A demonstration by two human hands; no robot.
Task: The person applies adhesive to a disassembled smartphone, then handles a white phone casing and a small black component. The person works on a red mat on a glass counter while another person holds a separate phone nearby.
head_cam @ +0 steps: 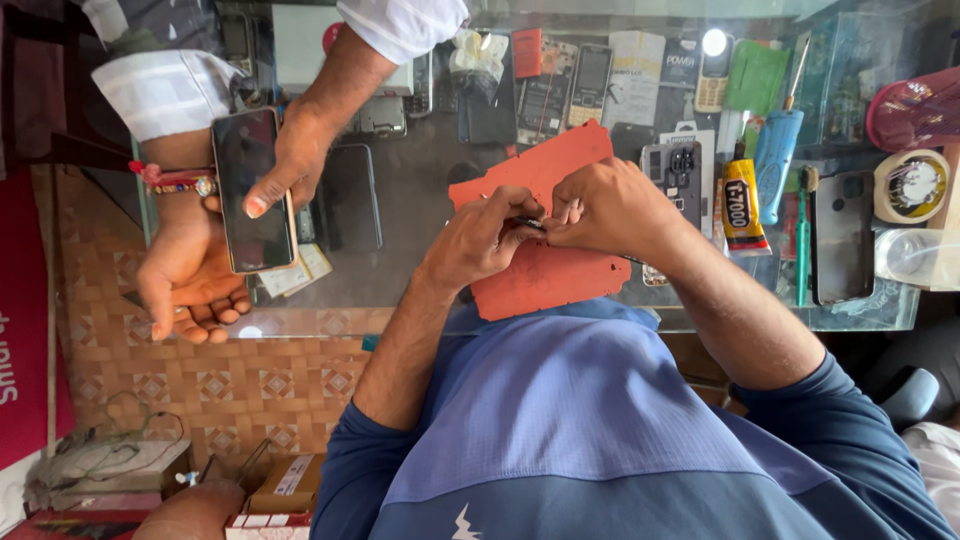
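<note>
Head view. We list: left hand (487, 240) and right hand (605, 208), meeting over a red mat (545, 270) on the glass worktop (420, 190). Both hands pinch one small dark part (531, 223) between their fingertips; what kind of part we cannot tell. Beside the right hand: a phone back (678, 170), a glue tube (741, 205), a blue screwdriver (779, 150), a dark phone (842, 236), a tape roll (911, 186). Across the worktop, another person's hands: one (190, 270) cradles a black phone (254, 190), the other (290, 160) touches its screen.
</note>
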